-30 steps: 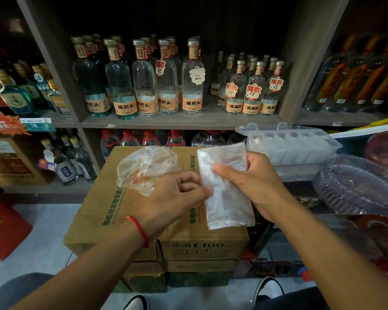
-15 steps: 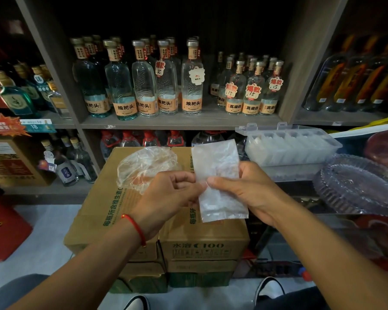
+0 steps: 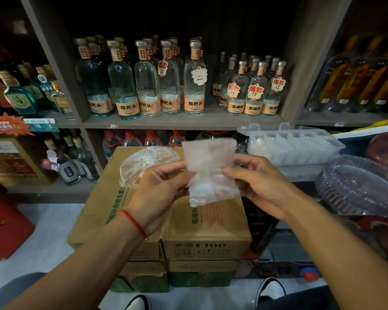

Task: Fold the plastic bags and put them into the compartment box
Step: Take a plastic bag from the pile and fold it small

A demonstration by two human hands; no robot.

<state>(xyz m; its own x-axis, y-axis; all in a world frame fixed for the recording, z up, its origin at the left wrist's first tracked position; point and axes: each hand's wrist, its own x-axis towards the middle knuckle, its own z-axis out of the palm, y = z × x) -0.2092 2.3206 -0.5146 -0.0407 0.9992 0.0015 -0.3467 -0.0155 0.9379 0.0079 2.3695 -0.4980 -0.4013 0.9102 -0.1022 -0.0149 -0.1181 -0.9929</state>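
Observation:
A translucent white plastic bag, folded into a narrow upright strip, hangs in the air above the cardboard boxes. My left hand pinches its left edge and my right hand pinches its right edge, both at mid height. A loose pile of clear plastic bags lies on the box top behind my left hand. The clear compartment box stands open at the right on a ledge, with folded white bags in several of its cells.
Stacked cardboard boxes stand in front of me on the floor. Shelves of glass bottles fill the back. A clear ribbed plastic tray lies at the right, a red box at the left.
The folded bag has moved left and turned more upright. My left hand now pinches its left edge, and my right hand has shifted left with it.

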